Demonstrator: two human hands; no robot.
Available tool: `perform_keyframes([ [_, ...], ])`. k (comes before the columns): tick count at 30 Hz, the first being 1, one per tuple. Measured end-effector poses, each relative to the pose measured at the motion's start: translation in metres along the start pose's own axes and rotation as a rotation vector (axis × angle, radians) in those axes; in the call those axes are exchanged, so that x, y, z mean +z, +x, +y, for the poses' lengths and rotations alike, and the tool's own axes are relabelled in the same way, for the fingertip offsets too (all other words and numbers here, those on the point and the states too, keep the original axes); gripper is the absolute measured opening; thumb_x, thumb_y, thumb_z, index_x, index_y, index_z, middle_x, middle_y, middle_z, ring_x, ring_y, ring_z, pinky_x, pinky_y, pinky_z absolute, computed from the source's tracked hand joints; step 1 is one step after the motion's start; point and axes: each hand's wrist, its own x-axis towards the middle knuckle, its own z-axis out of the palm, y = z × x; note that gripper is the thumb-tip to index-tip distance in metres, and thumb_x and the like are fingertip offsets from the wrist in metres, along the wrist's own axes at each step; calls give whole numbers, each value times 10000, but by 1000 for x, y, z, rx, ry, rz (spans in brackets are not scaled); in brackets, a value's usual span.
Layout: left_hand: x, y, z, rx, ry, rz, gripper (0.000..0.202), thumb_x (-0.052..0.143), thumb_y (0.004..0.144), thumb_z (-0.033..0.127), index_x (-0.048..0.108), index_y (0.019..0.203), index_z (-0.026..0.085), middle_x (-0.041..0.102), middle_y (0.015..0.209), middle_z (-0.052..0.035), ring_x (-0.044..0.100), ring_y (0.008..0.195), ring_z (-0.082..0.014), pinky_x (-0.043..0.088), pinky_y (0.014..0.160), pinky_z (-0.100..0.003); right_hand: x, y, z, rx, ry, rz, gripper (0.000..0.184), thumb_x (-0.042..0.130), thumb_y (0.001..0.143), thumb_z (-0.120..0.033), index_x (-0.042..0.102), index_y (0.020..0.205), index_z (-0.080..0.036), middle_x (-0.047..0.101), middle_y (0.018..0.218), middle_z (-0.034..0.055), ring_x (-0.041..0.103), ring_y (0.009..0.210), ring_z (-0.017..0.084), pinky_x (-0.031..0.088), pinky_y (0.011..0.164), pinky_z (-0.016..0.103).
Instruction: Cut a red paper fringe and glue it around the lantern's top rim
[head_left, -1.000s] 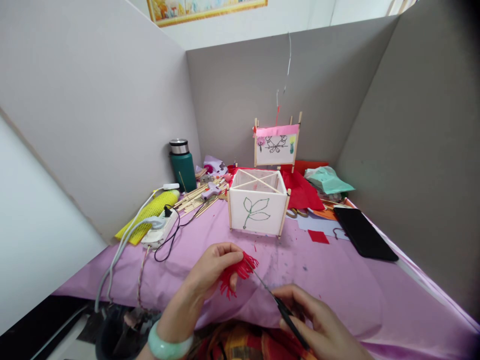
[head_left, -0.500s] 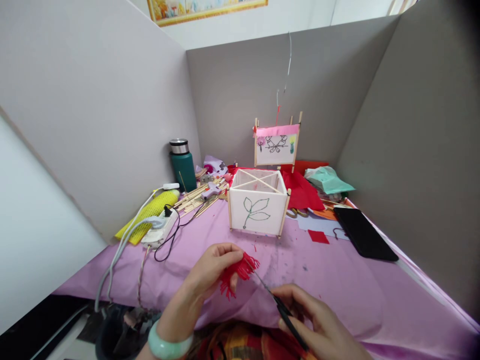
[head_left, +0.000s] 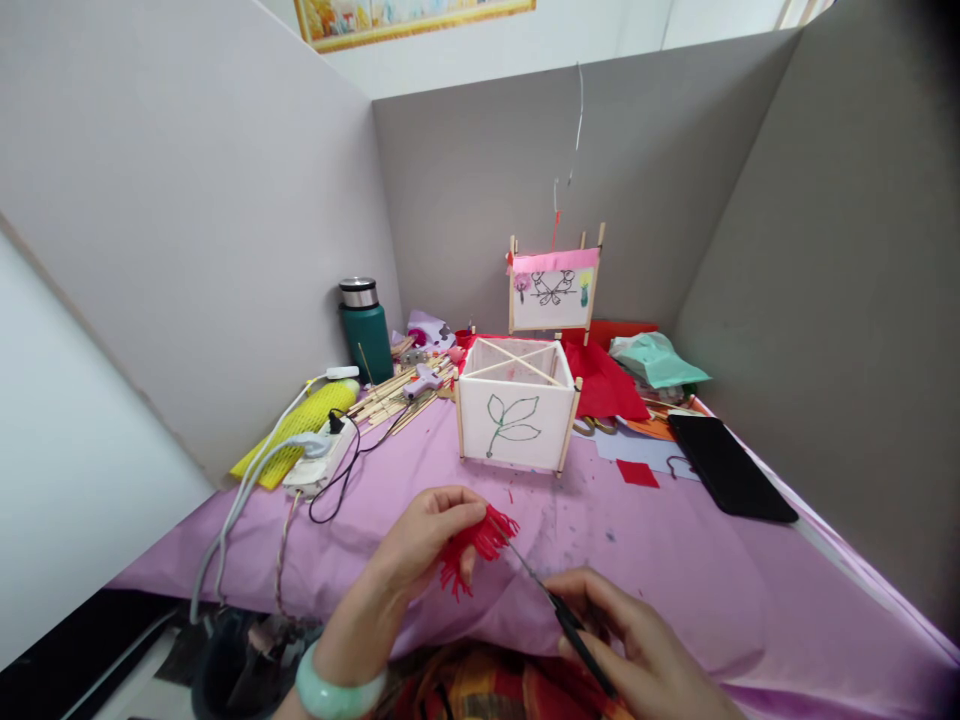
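My left hand (head_left: 420, 540) pinches a piece of red paper (head_left: 480, 545) cut into a fringe, held just above the purple table cover (head_left: 675, 560). A pale green bangle sits on that wrist. My right hand (head_left: 637, 645) grips a pair of black-handled scissors (head_left: 559, 605), whose thin blades point up-left and touch the fringe's right edge. Behind them stands a white paper lantern box (head_left: 516, 405) with a green leaf drawn on its front.
A second lantern panel with pink trim (head_left: 553, 288) stands at the back. A green flask (head_left: 365, 328), wooden sticks and a glue gun (head_left: 420, 380), a power strip (head_left: 315, 462) with cables lie left. Red paper (head_left: 604, 385), teal paper and a black tablet (head_left: 727, 465) lie right. Grey partitions enclose the table.
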Motion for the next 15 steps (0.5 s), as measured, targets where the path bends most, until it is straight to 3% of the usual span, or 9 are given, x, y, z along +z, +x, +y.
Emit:
perform_keyframes([
  [10, -6, 0, -2, 35, -37, 34, 213, 681, 732, 316, 602, 704, 120, 617, 516, -9, 476, 324, -71, 334, 355, -173, -7, -8, 3, -7, -274, 37, 266, 529, 791, -214, 649, 1028, -220, 684, 872, 11, 620, 800, 172, 474, 728, 243],
  [15, -5, 0, 0, 35, -100, 29, 204, 674, 733, 311, 568, 717, 137, 651, 594, -15, 477, 316, -71, 347, 335, -180, -37, -14, 6, 3, -416, 278, 370, 501, 829, -392, 597, 1159, -255, 649, 1183, 50, 607, 1059, 212, 475, 887, 295],
])
